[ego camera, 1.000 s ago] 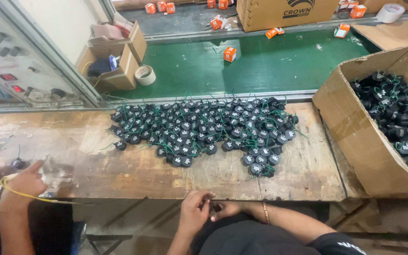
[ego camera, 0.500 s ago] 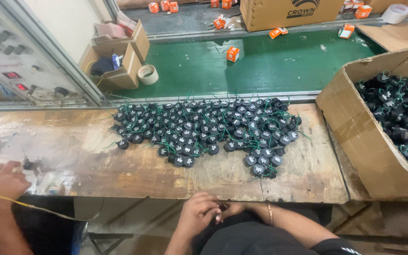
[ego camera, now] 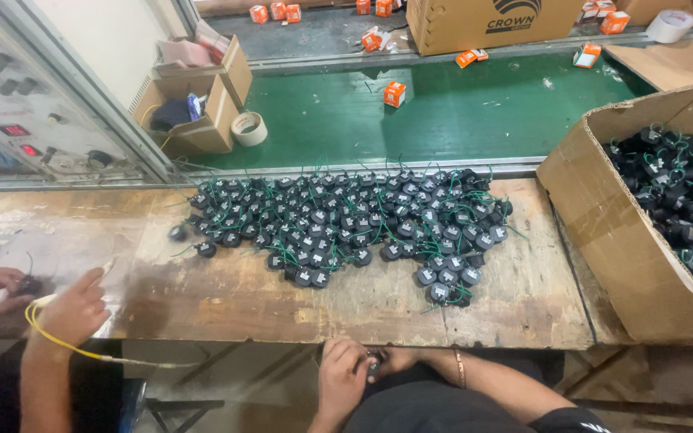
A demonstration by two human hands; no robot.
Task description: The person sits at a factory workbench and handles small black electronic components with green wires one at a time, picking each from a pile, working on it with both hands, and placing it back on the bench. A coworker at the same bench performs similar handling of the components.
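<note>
Small dark part [ego camera: 374, 367] between both hands' grip.

A roll of tape [ego camera: 248, 128] lies on the green conveyor belt [ego camera: 459, 120], left of a small orange box [ego camera: 395, 93]. At far left stand open cardboard trays [ego camera: 194, 96] beside a control panel [ego camera: 18, 120] with what look like red lights. A big cardboard carton [ego camera: 619, 232] sits on the right.

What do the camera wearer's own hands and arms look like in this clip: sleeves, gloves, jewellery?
Both hands are bare, with no gloves. The left hand shows no ring or band that I can make out. The right hand leads into a bare forearm with a thin bracelet at the wrist. A dark short sleeve begins near the frame's lower edge.
</note>
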